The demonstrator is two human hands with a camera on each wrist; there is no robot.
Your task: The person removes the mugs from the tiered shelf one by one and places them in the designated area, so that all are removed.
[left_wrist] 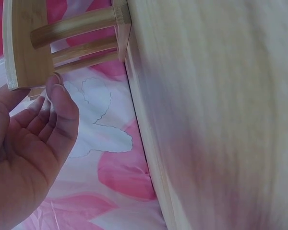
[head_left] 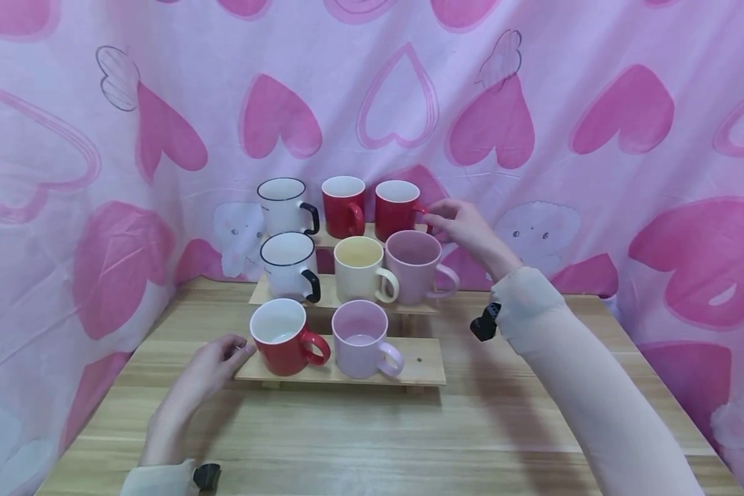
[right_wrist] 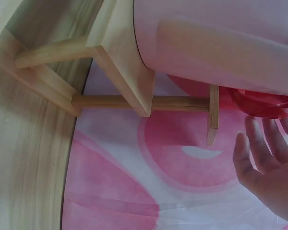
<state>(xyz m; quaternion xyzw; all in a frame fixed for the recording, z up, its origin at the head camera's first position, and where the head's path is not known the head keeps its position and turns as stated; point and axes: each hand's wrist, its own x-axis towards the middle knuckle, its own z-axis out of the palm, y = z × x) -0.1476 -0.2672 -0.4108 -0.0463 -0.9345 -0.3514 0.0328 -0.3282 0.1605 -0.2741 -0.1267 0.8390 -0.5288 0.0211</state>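
In the head view my left hand [head_left: 206,375] is at the left end of the lowest tier of a wooden stepped stand [head_left: 430,358]. The left wrist view shows its thumb and fingers pinching the corner of the plank [left_wrist: 31,52]. My right hand [head_left: 471,231] holds the handle of the right-hand red mug [head_left: 392,215] on the top tier. From the right wrist view, its fingers [right_wrist: 259,148] meet the red handle [right_wrist: 266,105]; the thumb is hard to make out. Beside that mug stand another red mug [head_left: 341,210] and a white black-rimmed mug [head_left: 280,210].
The middle tier carries a white black-rimmed mug [head_left: 288,269], a cream mug [head_left: 356,272] and a mauve mug [head_left: 409,269], close to my right forearm. On the lowest tier are a red-and-white mug [head_left: 282,344] and a lilac mug [head_left: 356,344]. A heart-patterned cloth [head_left: 372,83] hangs behind the wooden table [head_left: 347,448].
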